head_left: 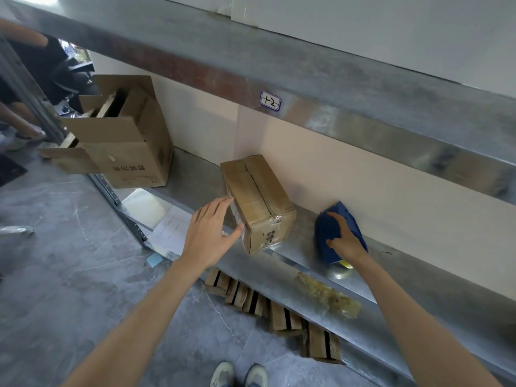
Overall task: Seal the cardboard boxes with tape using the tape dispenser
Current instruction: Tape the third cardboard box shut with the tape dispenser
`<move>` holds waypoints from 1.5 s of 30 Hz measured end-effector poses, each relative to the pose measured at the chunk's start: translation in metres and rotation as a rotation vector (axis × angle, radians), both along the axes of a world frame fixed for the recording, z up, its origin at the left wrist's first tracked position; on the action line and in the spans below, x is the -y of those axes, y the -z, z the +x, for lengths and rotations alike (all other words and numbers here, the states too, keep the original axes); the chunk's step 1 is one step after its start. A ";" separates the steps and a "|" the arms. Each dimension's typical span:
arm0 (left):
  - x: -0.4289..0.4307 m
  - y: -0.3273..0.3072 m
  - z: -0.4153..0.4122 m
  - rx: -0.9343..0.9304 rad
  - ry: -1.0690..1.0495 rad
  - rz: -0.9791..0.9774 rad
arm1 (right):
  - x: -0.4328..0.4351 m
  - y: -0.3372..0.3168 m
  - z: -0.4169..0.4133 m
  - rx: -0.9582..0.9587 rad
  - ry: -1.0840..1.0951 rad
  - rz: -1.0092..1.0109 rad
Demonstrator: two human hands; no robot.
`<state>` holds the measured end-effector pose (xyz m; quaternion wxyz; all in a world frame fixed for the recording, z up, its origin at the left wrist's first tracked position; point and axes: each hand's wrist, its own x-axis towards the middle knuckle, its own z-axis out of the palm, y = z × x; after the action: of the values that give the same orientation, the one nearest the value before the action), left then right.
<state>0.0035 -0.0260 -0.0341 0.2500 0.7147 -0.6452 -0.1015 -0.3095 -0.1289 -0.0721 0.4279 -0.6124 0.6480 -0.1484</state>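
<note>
While the box (259,199) lies on the metal shelf (304,263), a little out from the wall (335,177), its near corner juts just past the shelf's front edge. Its top flaps are closed, with a dark seam running along them and some clear tape at the near end. The left hand (208,236) is at the box's left side, fingers straight and spread, fingertips and thumb touching the cardboard. To the right, apart from the box, the blue dispenser (324,227) sits on the shelf against the wall. The right hand (349,241) grips it, fingers curled over its top and thumb on its near side.

A big open box (131,152) stands at the left end of the shelf, flaps up. A crumpled yellowish wad (329,297) lies on the shelf's front edge. A label (270,101) reading "1-2" is stuck on the shelf edge above. Below, papers (170,227) rest on a lower level, and flat cartons (251,298) stand in a row beneath the shelf. A blue note (154,259) lies by the grey floor (69,261), and two shoes (240,374) show at the bottom.
</note>
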 end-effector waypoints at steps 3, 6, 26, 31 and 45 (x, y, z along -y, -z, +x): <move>-0.002 0.000 -0.004 -0.027 0.025 0.001 | -0.004 -0.007 -0.002 -0.093 -0.010 -0.082; -0.003 0.002 -0.011 -0.027 0.052 -0.006 | -0.006 -0.021 -0.004 -0.162 -0.100 -0.135; 0.004 -0.013 -0.018 -0.073 0.134 -0.103 | -0.036 -0.100 0.034 -0.327 -0.167 -0.592; 0.009 -0.026 -0.007 -0.253 0.193 -0.125 | -0.048 -0.106 0.048 -0.215 -0.400 -0.646; 0.012 -0.049 0.011 -0.525 0.449 0.201 | -0.076 -0.102 0.064 -0.254 -0.754 -0.853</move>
<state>0.0143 -0.0384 0.0149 0.3072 0.5257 -0.6867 -0.3971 -0.2451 -0.0528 0.0303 0.0856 -0.9319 0.3146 -0.1589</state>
